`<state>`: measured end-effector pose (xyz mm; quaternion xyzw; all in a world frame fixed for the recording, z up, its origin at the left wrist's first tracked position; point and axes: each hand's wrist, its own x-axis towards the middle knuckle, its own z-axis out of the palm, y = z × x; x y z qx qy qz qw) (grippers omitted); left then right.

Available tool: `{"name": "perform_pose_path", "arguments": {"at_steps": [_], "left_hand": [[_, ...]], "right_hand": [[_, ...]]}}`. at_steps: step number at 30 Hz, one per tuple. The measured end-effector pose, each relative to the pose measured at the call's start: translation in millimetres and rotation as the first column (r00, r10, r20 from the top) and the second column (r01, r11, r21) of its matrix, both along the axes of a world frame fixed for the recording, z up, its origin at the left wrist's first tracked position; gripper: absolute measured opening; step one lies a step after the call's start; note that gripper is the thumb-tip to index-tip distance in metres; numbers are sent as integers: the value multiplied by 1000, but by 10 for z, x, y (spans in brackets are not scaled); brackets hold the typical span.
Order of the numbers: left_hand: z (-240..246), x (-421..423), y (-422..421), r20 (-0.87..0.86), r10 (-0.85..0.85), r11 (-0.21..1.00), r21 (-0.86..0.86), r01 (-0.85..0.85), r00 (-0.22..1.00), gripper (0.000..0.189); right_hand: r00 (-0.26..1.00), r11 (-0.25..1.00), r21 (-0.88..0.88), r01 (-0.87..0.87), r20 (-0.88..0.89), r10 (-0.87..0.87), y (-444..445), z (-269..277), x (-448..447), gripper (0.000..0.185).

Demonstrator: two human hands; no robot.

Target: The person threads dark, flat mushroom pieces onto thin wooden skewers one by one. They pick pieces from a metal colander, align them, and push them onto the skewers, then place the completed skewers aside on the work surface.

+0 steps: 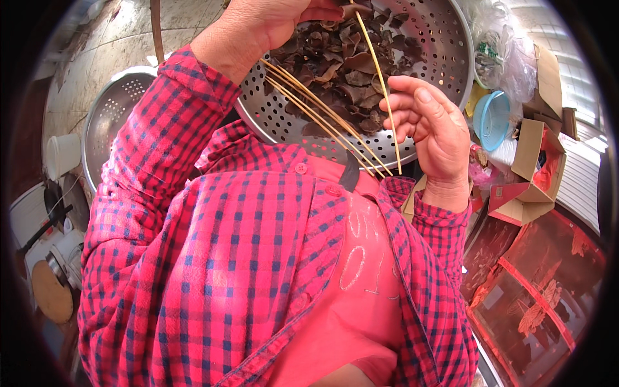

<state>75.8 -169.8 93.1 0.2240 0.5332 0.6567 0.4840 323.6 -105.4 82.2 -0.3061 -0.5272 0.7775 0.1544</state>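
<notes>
My left hand (pixel 263 22) reaches over the steel colander's upper left part, its fingers pinching a dark wood ear fungus piece (pixel 357 9) at the skewer's upper end. That single bamboo skewer (pixel 371 48) slants down from there, its lower end near the colander's front rim. My right hand (pixel 430 118) is beside it, fingers curled behind the skewer and thumb held away; whether it grips is unclear. Wood ear pieces (pixel 355 87) are heaped in the perforated colander (pixel 275 123). Several more skewers (pixel 321 113) lie across its near left side, reaching past the rim.
Another perforated steel bowl (pixel 109 109) is at the left, with a white bucket (pixel 63 154) beyond. At the right are a blue plastic basket (pixel 491 121), clear plastic bags (pixel 515 67) and an open cardboard box (pixel 529 169). A reddish surface (pixel 537 300) lies lower right.
</notes>
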Motion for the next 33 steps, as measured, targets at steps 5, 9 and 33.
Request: {"name": "perform_pose_path", "arguments": {"at_steps": [5, 9, 33], "left_hand": [[-205, -81, 87, 44, 5, 998, 57, -8, 999, 29], [-132, -35, 63, 85, -10, 1000, 9, 9, 996, 32], [-259, 809, -272, -198, -289, 956, -109, 272, 937, 51]], "right_hand": [[985, 999, 33, 1, 171, -7, -240, 25, 144, 23], [971, 999, 51, 0, 239, -12, -302, -16, 302, 20], [971, 967, -93, 237, 49, -234, -430, -209, 101, 36]]}}
